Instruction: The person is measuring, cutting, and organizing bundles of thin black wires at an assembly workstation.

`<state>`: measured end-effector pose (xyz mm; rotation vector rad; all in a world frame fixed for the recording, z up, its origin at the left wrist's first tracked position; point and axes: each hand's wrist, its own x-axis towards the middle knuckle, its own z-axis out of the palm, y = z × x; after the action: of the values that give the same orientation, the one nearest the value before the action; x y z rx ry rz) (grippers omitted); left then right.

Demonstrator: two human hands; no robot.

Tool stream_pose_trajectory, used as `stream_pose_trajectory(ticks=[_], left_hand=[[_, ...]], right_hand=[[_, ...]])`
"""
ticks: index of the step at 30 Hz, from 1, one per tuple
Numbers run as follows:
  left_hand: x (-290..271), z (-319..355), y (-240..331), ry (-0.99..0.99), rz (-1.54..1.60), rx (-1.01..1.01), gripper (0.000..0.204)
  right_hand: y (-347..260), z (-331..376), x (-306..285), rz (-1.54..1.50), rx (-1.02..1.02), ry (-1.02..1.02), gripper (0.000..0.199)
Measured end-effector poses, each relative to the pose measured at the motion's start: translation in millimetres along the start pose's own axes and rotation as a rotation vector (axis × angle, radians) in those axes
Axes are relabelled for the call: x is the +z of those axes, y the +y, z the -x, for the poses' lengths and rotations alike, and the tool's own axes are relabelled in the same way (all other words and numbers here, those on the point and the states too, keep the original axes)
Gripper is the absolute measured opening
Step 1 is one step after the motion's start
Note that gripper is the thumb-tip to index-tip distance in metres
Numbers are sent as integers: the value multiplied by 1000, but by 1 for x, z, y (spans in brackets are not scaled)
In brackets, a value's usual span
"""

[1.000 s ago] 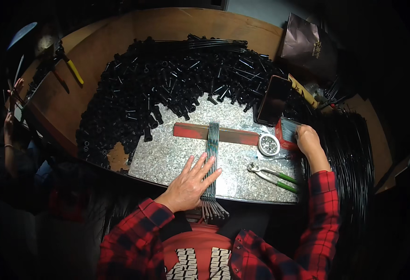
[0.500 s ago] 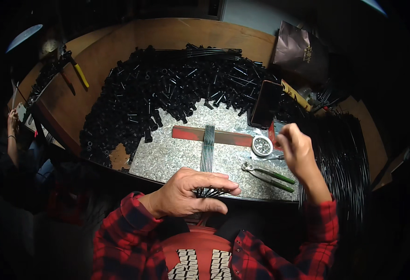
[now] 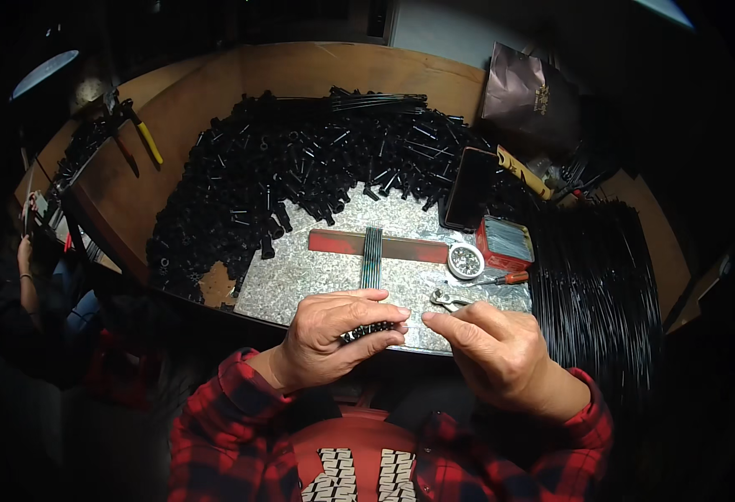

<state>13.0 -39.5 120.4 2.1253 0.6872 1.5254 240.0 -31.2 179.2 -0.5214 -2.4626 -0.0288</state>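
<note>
My left hand [image 3: 334, 329] is wrapped round the near end of a bundle of thin dark rods [image 3: 371, 263], whose thick black ends show between thumb and fingers. The bundle's far part lies across a red and brown bar [image 3: 418, 249] on the speckled work surface [image 3: 280, 280]. Just right of the bundle's end, my right hand [image 3: 501, 356] holds its thumb and index finger in a pinch, apart from the left fingers. Whatever is in the pinch is too small to make out. Pliers [image 3: 444, 298] lie beyond the right hand, their handles hidden beneath it.
Black tubular parts [image 3: 326, 142] are heaped at the back. To the right are a white round dish [image 3: 466, 277] of small pieces, a red box [image 3: 488, 249] of thin grey pieces, a screwdriver [image 3: 514, 278], a dark phone-like slab [image 3: 472, 188] and long black rods [image 3: 598, 293]. Another person's arm [image 3: 27, 276] shows far left.
My right hand has come down and left from beside the red box to near the bundle's end, now covering the pliers' handles. The left fingers have closed more round the rods.
</note>
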Motion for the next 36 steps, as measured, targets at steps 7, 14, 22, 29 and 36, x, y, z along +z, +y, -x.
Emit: stream_pose_trajectory(ticks=[7,14,22,29,36], left_hand=[[-3,2,1,-30,-20,26,22],[-4,2,1,-29,-17,18,21],[-3,0,0,-46,-26,43,21],[-1,-3,0,-71,-13,46,21],[6,-8,-6,-113,-5,90,29]], right_hand=[[-4,-2,2,64,-44,-19,45],[-5,-4,3,76,-47,-11,48],[-2,-4,2,102,-61,-4,46],[-7,-4,2,50,-2,18,46],[0,1,-8,56,7,-10,31]])
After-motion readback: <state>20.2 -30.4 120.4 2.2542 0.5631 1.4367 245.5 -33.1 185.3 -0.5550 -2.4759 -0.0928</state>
